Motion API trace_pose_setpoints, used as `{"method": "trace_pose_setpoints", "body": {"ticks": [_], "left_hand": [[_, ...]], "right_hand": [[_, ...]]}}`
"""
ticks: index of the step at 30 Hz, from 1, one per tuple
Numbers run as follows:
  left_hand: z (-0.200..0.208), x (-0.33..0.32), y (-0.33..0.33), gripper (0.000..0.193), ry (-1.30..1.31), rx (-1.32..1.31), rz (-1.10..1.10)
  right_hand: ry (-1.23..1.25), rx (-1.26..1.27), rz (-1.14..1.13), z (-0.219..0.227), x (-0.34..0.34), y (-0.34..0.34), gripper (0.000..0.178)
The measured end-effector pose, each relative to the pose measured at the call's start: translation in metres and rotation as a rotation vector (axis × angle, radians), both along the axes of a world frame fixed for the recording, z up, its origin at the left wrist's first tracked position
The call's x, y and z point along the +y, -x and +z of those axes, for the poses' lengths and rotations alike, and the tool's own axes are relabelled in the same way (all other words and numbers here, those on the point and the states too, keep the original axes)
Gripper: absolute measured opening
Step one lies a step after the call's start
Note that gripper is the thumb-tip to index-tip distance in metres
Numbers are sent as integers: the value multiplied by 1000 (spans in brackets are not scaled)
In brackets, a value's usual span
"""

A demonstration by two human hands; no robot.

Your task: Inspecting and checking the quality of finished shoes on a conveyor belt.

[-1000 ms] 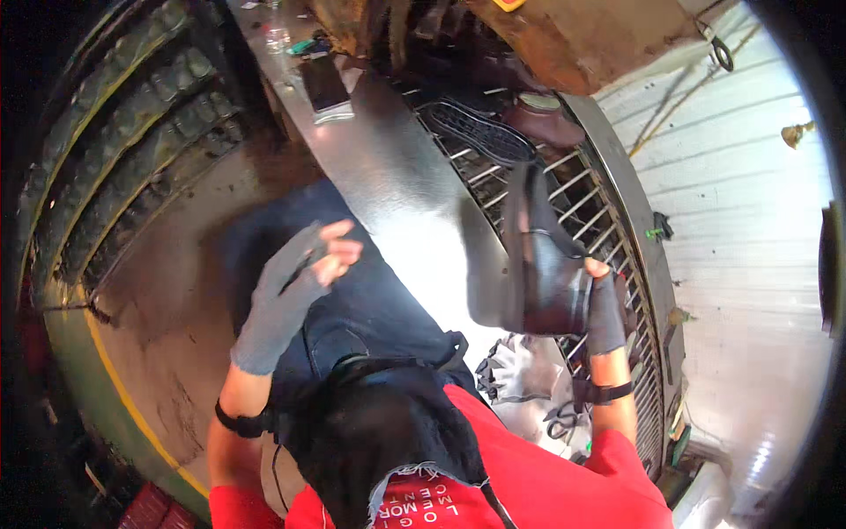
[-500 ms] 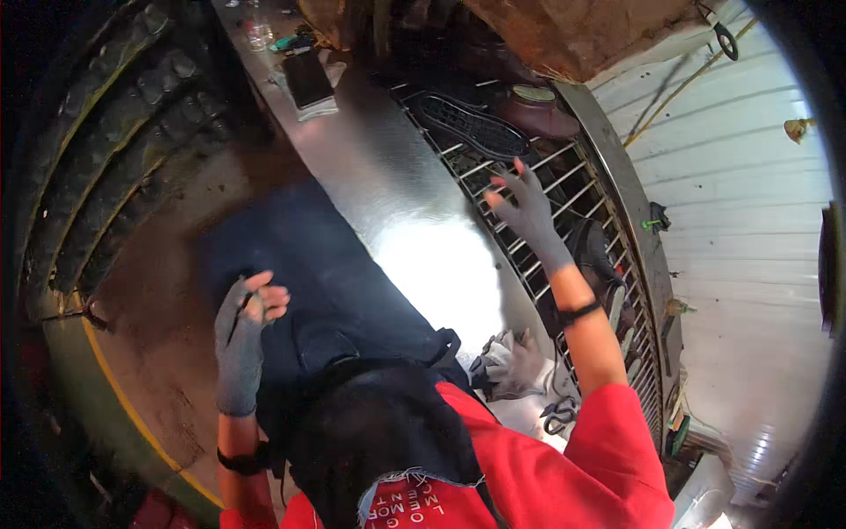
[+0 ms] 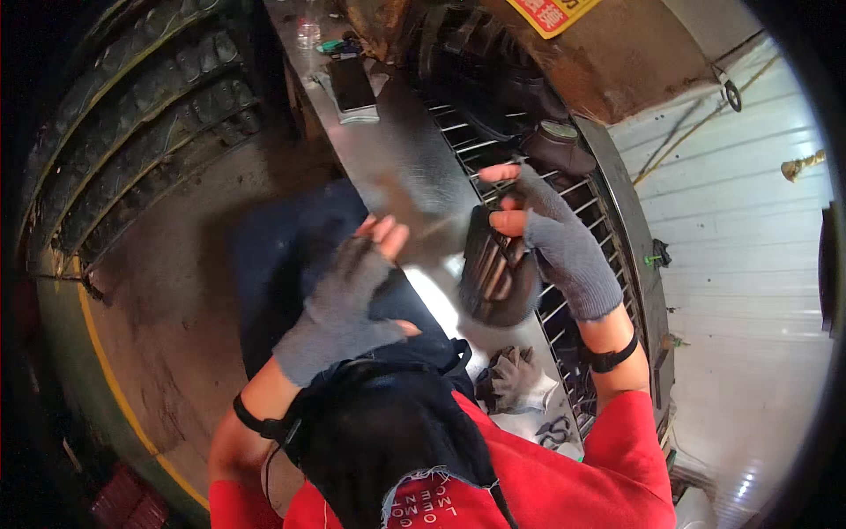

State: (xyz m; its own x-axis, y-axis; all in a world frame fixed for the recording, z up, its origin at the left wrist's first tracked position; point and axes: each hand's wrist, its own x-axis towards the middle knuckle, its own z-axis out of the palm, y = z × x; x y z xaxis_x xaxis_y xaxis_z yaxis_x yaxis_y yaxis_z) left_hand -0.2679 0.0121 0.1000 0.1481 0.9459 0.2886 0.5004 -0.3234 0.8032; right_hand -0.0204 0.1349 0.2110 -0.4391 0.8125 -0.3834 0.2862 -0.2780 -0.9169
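My right hand [image 3: 568, 251], in a grey fingerless glove, grips a black shoe sole [image 3: 495, 286] between thumb and fingers. The sole is tilted and raised over the edge of the metal table, its ridges slightly blurred. Beside it, my left hand [image 3: 339, 309] in a matching glove is open and holds nothing. Its fingers reach toward the sole without touching it, and its thumb is spread apart. Behind the right hand, a wire rack [image 3: 564, 189] bears dark soles and a maroon shoe [image 3: 560, 145].
A dark phone-like slab [image 3: 352, 85] lies on a white cloth on the metal table [image 3: 388, 145]. Pale work gloves [image 3: 518, 381] rest close to my body. Dark cloth [image 3: 300, 256] covers my lap. Shelves of dark shoe-shaped pieces [image 3: 159, 106] stand left; a brown panel [image 3: 634, 70] overhangs the rack.
My right hand has taken hold of the black sole from the rack and drawn it toward me. My left hand has moved right and up, nearer to it.
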Motion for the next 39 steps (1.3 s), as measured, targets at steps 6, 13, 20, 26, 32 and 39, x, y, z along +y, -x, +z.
{"method": "trace_pose_setpoints", "body": {"ticks": [6, 13, 20, 26, 32, 39], "left_hand": [[11, 10, -5, 80, 108, -146, -92], [-101, -48, 44, 43, 975, -1009, 331], [-111, -39, 37, 44, 963, -1047, 349], [-98, -34, 34, 43, 970, -1077, 350], [-94, -37, 34, 42, 934, -1098, 317], [-97, -38, 18, 41, 869, -1079, 296]], "right_hand": [[42, -122, 357, -31, 40, 9, 55], [-1208, -846, 231, -151, 239, -101, 97], [-1188, -1484, 215, -163, 254, -165, 78], [-1104, -1442, 369, -141, 168, -203, 50], [-1171, -1029, 473, -125, 76, -206, 52], [-190, -221, -500, -190, 78, -221, 62]]}}
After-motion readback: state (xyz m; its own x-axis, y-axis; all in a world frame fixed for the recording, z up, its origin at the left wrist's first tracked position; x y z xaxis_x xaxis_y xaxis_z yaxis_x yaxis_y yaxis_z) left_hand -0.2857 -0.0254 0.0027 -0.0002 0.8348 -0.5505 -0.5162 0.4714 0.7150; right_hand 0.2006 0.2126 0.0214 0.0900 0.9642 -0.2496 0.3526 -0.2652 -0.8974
